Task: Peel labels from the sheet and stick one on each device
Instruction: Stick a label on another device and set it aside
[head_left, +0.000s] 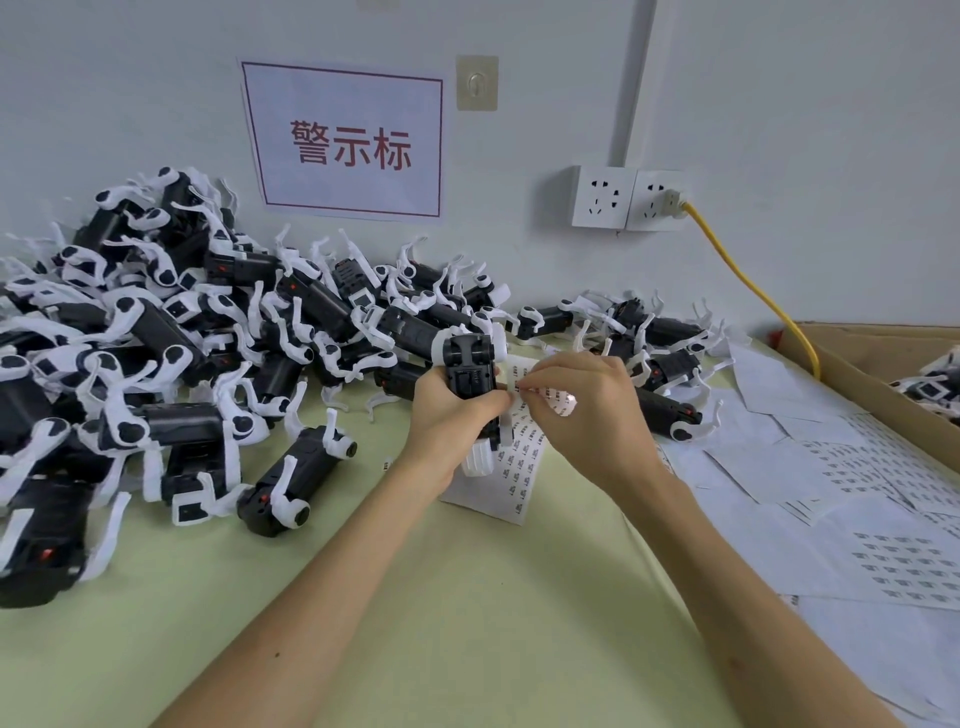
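Observation:
My left hand (447, 415) grips a black and white device (471, 374), held upright over the table's middle. My right hand (582, 410) pinches a small white label (514, 391) against the device's right side, where the fingertips of both hands meet. Below the hands lies the label sheet (511, 478), white with rows of small printed labels, partly hidden by the hands and the device.
A big heap of black and white devices (171, 364) fills the table's left and back. More devices (660, 358) lie behind my right hand. Used label sheets (831, 499) cover the right side. A cardboard box (883, 374) stands far right, with a yellow cable (753, 291) plugged into the wall.

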